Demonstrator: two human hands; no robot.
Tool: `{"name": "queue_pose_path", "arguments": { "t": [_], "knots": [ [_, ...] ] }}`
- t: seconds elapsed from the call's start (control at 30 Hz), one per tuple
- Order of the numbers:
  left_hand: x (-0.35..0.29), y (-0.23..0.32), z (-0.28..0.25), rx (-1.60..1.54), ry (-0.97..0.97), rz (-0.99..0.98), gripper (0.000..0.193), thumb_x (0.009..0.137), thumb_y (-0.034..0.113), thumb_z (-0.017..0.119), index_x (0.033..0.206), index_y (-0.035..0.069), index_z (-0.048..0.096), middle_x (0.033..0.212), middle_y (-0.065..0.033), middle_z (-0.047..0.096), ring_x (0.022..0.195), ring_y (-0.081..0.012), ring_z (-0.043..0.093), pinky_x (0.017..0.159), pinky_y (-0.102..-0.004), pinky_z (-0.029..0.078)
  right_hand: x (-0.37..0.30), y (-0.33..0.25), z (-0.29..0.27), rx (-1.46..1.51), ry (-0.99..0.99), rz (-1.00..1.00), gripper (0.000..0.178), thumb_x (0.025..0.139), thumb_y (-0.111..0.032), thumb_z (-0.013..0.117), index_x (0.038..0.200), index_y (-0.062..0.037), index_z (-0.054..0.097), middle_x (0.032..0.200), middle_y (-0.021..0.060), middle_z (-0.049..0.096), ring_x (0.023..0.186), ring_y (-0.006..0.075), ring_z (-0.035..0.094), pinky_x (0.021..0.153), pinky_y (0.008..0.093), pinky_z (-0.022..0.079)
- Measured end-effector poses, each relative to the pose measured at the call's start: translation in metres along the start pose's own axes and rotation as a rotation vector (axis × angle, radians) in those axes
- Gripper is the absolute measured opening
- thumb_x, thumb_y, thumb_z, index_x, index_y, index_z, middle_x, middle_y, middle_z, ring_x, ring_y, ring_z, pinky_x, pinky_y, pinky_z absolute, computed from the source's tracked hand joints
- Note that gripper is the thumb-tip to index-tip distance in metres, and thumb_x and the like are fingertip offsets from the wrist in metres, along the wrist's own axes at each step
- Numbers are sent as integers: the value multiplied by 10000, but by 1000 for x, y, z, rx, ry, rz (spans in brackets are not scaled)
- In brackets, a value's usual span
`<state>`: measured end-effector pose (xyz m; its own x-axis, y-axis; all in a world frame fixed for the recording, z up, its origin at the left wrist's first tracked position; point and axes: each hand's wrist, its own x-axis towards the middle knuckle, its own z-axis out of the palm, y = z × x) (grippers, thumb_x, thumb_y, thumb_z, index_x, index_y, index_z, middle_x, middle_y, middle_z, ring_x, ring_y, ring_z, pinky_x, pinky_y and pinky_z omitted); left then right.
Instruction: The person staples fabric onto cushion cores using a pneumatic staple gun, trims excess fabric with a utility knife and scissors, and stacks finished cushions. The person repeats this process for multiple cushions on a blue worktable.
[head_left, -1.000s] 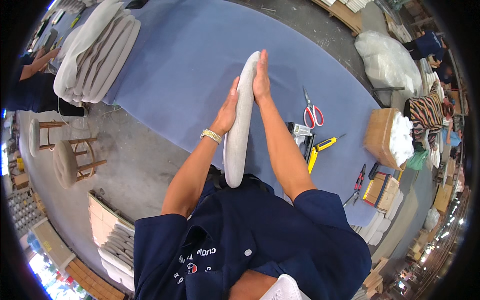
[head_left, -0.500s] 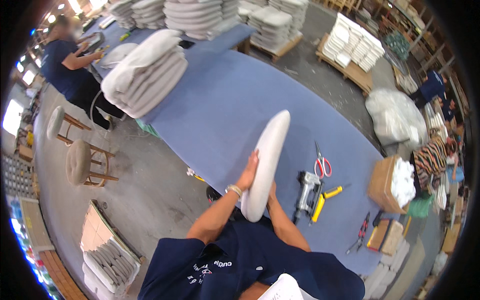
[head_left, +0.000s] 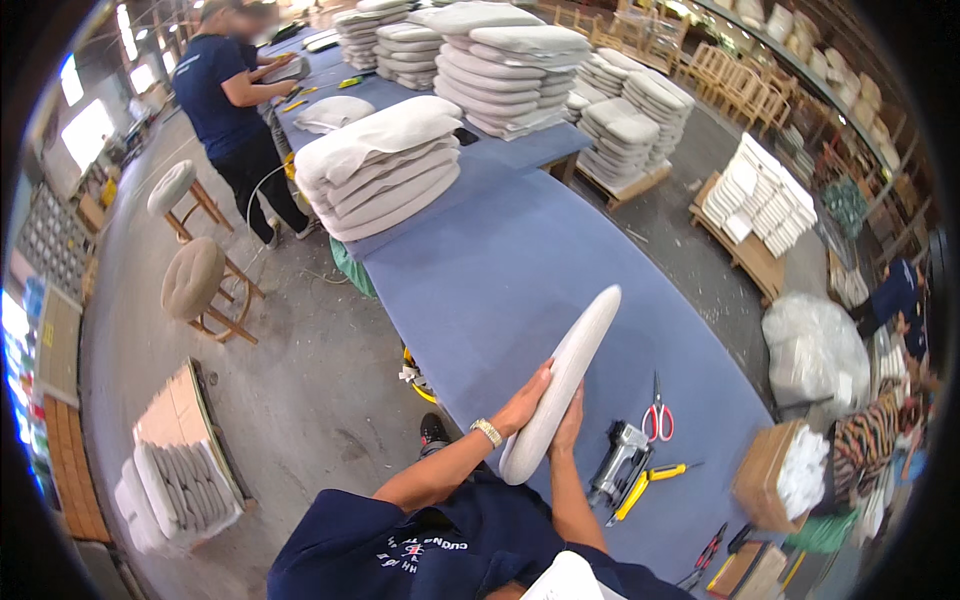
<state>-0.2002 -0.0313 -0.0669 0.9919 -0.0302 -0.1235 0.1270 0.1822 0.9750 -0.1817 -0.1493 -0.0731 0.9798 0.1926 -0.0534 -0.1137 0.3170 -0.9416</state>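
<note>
A pale grey upholstered seat cushion (head_left: 562, 390) stands on edge between my two hands, over the near part of the blue-covered table (head_left: 520, 260). My left hand (head_left: 528, 398), with a watch at its wrist, presses flat against the cushion's left face. On the opposite face lies my right hand (head_left: 568, 425), its fingers partly hidden by the cushion. Right of my right hand are a metal staple gun (head_left: 622, 458), a yellow-handled tool (head_left: 645, 488) and red-handled scissors (head_left: 658, 420).
A stack of grey cushions (head_left: 385, 170) sits on the table's far left, with taller stacks (head_left: 510, 75) behind. A cardboard box (head_left: 768, 480) of white stuffing is at the right. Stools (head_left: 200, 280) stand on the left floor. A co-worker (head_left: 225, 100) stands at the far left.
My view has shifted up and left, so the table and tools appear lower. The cushion stays held between both hands and now leans further to the right.
</note>
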Motion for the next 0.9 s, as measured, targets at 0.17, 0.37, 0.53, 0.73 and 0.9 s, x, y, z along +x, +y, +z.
{"name": "queue_pose_path", "arguments": {
  "t": [0.17,0.37,0.53,0.73,0.9],
  "knots": [
    [-36,18,7,360,158,20,836,1054,471,522,1623,-18,153,1604,-291,358,1481,-368,399,1194,-414,338,-21,-5,15,-295,-16,-28,687,1125,-440,291,1599,55,245,1640,218,320,1505,319,340,1231,396,270],
    [-57,31,5,597,284,-30,897,984,485,602,1616,-2,192,1446,-348,512,1304,-448,568,1092,-454,458,-47,33,-12,-510,-89,45,701,1113,-446,328,1586,68,267,1643,258,297,1515,348,328,1225,392,275],
    [-54,39,-29,533,290,-192,906,937,506,665,1583,1,281,1349,-311,610,1209,-407,645,1029,-465,509,-69,62,-43,-711,-203,107,602,1103,-334,443,1560,49,360,1563,257,451,1448,332,452,1172,378,363],
    [-80,-28,-97,256,434,-315,795,867,390,821,1458,-18,478,1272,-199,683,1118,-273,692,977,-399,553,-43,87,-58,-706,-61,174,540,1019,-220,593,1469,58,485,1399,252,603,1268,330,604,1082,393,452],
    [-106,-54,-72,-229,502,-271,702,934,380,766,1452,-16,505,1325,-172,661,1149,-250,672,1001,-386,531,-14,69,-65,-387,59,352,598,1031,-353,566,1471,42,472,1429,210,559,1261,295,576,1086,413,443]
  ]
}}
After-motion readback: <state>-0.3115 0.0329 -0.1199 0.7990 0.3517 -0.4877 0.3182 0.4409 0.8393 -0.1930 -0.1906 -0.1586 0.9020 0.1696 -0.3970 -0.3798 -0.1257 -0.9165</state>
